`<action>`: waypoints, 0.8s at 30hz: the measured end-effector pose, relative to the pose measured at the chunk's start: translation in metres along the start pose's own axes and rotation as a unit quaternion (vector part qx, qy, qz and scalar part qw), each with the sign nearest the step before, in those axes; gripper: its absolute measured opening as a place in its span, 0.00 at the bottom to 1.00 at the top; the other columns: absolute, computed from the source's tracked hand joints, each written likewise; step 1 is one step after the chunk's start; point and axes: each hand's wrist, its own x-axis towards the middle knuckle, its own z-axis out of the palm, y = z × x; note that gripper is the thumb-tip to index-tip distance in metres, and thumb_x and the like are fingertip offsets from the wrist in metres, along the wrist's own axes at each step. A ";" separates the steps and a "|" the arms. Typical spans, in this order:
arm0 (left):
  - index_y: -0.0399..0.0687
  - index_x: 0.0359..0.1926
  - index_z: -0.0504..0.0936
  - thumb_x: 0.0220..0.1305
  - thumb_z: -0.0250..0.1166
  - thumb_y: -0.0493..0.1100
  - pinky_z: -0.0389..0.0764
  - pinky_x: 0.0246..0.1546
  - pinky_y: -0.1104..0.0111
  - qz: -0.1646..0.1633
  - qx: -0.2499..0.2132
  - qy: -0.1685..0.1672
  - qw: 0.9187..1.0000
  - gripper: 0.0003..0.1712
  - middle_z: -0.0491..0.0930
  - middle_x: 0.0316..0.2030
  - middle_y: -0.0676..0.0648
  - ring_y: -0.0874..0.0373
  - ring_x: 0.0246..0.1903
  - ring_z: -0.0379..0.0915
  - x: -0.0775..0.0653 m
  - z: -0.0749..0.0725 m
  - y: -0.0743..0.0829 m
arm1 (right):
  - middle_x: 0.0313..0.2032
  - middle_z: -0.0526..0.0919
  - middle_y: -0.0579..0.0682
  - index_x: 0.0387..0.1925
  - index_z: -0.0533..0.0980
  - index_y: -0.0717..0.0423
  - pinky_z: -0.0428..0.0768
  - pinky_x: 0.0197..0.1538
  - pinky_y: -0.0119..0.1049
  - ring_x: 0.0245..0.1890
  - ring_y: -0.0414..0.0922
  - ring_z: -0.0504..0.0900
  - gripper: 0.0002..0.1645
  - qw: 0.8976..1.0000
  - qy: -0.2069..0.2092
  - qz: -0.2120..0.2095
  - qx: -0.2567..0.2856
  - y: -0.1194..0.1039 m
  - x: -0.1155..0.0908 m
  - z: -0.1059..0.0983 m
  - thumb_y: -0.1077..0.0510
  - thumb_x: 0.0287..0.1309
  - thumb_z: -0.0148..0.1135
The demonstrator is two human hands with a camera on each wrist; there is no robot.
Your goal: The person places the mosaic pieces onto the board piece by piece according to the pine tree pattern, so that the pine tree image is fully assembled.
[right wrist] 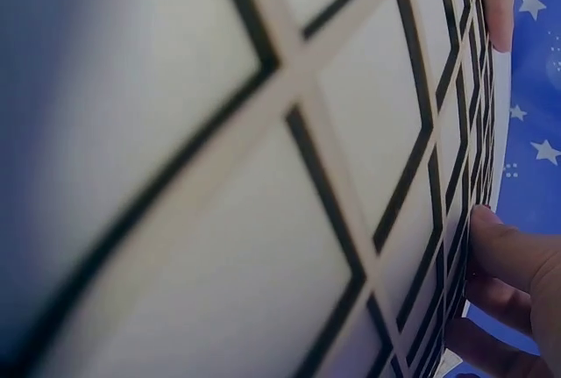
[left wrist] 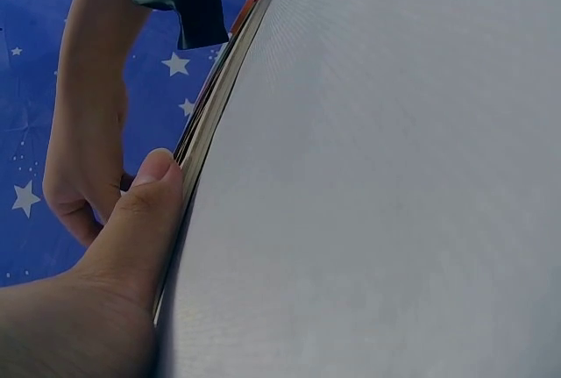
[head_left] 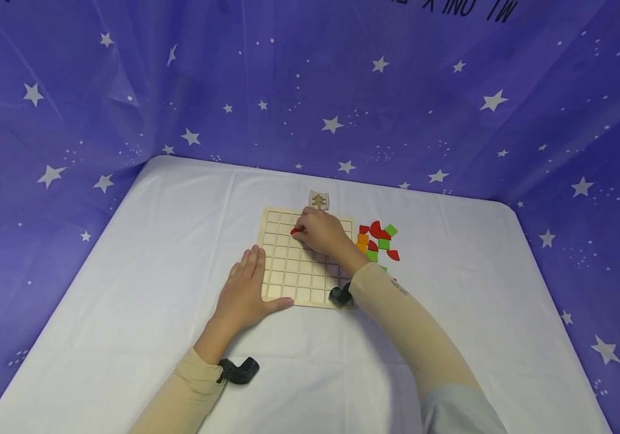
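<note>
A pale wooden board with a grid of square recesses lies on the white table. My left hand rests against it, straight fingers along the left edge and thumb at the front edge; the thumb shows against the board's side in the left wrist view. Over the upper part of the grid, my right hand pinches a small red piece between thumb and fingertips. In the right wrist view the right hand's fingers reach down to the grid, and the red piece is hidden there.
Beside the board's right edge lie loose flat pieces: red rounded wedges, green squares and orange squares. A small picture card sits behind the board. Purple star-printed cloth hangs around the table.
</note>
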 end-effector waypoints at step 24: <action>0.35 0.78 0.39 0.49 0.62 0.81 0.44 0.77 0.49 0.001 -0.002 0.006 1.000 0.76 0.36 0.79 0.38 0.43 0.79 0.32 -0.001 0.004 -0.001 | 0.41 0.82 0.43 0.41 0.88 0.46 0.82 0.41 0.36 0.38 0.41 0.80 0.09 1.000 0.010 0.007 0.017 0.002 -0.002 0.001 0.51 0.64 0.66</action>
